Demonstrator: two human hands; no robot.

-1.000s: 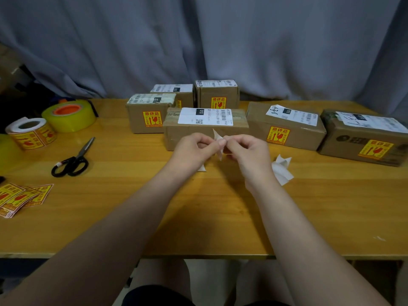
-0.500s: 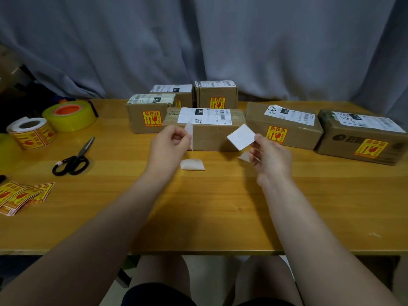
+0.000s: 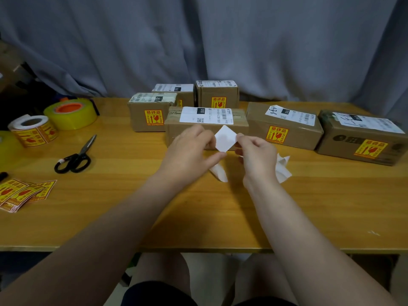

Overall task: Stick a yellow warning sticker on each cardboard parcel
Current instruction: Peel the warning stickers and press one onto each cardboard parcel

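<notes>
while both hands hold it above the table's middle, the sticker shows only its white back, just in front of the centre parcel, whose front carries no yellow label. left hand pinches one edge, right hand the other. four visible parcels toward the far edge are already labelled. judged step: applying. next move calls for pressing the sticker flat onto that bare front.

I counted five cardboard boxes on my table. I saw one pair of scissors, one sticker roll, one tape roll and two paper scraps.
</notes>
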